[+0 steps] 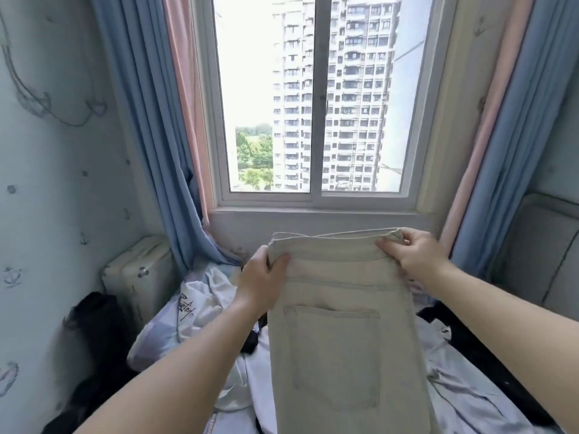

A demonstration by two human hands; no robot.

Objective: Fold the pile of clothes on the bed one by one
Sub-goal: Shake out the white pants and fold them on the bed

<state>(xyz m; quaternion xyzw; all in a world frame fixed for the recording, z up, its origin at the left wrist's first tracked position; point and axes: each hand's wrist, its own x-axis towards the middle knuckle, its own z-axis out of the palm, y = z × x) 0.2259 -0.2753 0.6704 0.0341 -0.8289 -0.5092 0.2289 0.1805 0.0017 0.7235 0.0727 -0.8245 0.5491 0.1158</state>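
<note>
Left hand (261, 281): one, closed on the left end of the waistband, thumb on the near face, fingers behind the cloth. Right hand (413, 256): one, pinching the right end of the waistband, thumb (387, 245) pressed on the front.

Beige trousers (338, 324): one pair, held up in the air between the two hands above the bed, folded lengthwise so one back pocket (333, 355) faces the camera. Legs hang down and are cut off by the lower frame edge.

Pile of clothes (200, 311): spread across the bed behind and below the trousers; count cannot be told. A white garment with dark script lettering lies toward the bed's left edge; dark items (438, 317) show toward the right edge; pale grey cloth (463, 386) lies near the bed's near right corner. Much of the pile is hidden by the trousers and forearms.

Dark blurred mass (91, 333): one, left of the bed, identity unclear.

Pale suitcase (138, 270): one, upright by the bed's far left corner, shut, contents not visible.

Window (316, 98): one, two panes. Curtains (147, 120): blue and pink, one set each side.
</note>
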